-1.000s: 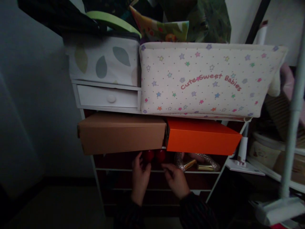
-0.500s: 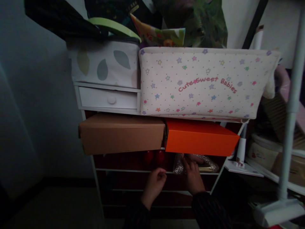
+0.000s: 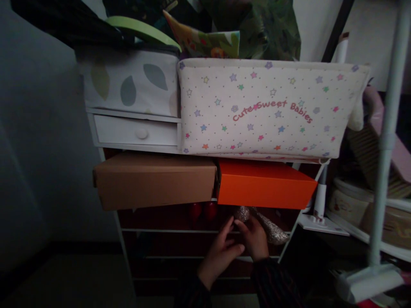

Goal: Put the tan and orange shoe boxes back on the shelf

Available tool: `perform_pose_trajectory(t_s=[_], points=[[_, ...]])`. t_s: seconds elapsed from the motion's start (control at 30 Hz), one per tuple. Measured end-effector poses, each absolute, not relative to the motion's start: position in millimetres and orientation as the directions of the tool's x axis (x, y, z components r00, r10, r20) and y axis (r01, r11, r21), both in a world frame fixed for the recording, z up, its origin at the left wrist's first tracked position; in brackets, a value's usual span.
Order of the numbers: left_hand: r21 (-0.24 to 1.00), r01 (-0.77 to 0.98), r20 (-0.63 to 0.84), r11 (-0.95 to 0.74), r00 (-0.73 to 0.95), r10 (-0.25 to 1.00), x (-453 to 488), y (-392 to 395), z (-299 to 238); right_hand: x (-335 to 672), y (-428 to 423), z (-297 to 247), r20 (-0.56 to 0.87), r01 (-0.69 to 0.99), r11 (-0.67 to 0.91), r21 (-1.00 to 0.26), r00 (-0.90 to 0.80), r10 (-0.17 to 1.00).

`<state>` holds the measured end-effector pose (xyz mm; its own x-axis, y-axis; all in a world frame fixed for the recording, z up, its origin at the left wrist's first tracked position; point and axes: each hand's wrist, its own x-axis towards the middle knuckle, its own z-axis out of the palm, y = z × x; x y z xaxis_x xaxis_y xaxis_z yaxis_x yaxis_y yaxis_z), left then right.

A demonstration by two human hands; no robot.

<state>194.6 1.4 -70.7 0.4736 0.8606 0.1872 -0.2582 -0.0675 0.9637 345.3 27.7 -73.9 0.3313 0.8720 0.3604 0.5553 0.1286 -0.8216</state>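
Observation:
A pair of glittery silver shoes lies at the right of the upper open shelf of a dark red rack with white edges. One glittery shoe (image 3: 272, 229) points toward the front right, its tip past the shelf edge. The other shoe's glittery end (image 3: 242, 213) shows above my fingers. My right hand (image 3: 256, 243) is curled round the shoes, thumb toward the left; its grip is partly hidden. Close beside it, my left hand (image 3: 221, 250) has thumb and fingers apart, fingertips near the glittery end. Two shiny red shoes (image 3: 210, 210) sit farther left on this shelf.
Above the shelf, a brown cardboard box (image 3: 157, 184) and an orange box (image 3: 266, 188) jut forward. Higher up stand a star-print fabric bin (image 3: 263, 132) and a small white drawer (image 3: 138, 130). A pale mop pole (image 3: 383, 162) rises at the right.
My left hand has moved right and opened, now close to my right hand. The glittery shoes have shifted and turned, one now sticking out past the shelf edge. The view has moved slightly.

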Motion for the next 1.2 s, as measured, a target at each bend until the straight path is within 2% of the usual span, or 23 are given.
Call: perform_pose_trajectory(t_s=[0.13,0.37,0.67,0.93,1.1,1.2], points=[[0.917,-0.391,0.275,-0.077,0.482,0.832,198,3,-72,328,33,-77,0.278,0.409,0.124,-0.904,0.342,0.898],[0.915,-0.403,0.227,-0.026,0.461,0.858,189,11,-76,313,48,-89,0.250,0.282,0.154,-0.947,0.345,0.905],[0.898,-0.440,0.241,-0.020,0.452,0.859,183,14,-72,309,54,-89,0.206,0.177,0.169,-0.970,0.216,0.954],[0.943,-0.323,0.219,-0.079,0.425,0.878,183,14,-76,310,53,-86,0.238,0.207,0.213,-0.955,0.101,0.966],[0.972,-0.113,0.236,-0.207,0.446,0.863,188,9,-79,312,51,-86,0.253,0.263,0.219,-0.940,0.101,0.962],[0.975,-0.028,0.210,-0.219,0.421,0.882,191,7,-76,313,51,-90,0.272,0.290,0.236,-0.927,0.088,0.958]])
